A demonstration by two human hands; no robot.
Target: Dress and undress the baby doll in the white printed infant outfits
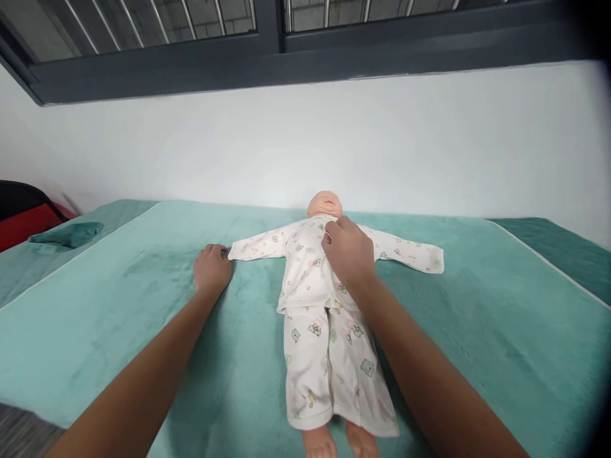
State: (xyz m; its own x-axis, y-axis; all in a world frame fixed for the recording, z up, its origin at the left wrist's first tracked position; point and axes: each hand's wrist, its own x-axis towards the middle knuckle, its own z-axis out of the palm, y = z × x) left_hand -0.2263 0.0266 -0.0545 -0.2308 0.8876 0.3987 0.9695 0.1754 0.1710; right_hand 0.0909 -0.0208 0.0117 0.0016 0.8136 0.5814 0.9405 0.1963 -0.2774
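Observation:
A baby doll lies on its back in the middle of a teal blanket, head toward the wall, arms spread wide. It wears a white printed shirt and matching trousers; its bare feet show at the bottom edge. My left hand is closed at the cuff of the doll's sleeve on the left, gripping its end. My right hand rests on the doll's chest, its fingers pinched on the shirt front near the collar.
The blanket covers a wide bed against a white wall, under a dark-framed window with bars. A folded teal cloth lies at the far left, beside something red and black. A darker green edge shows at the right.

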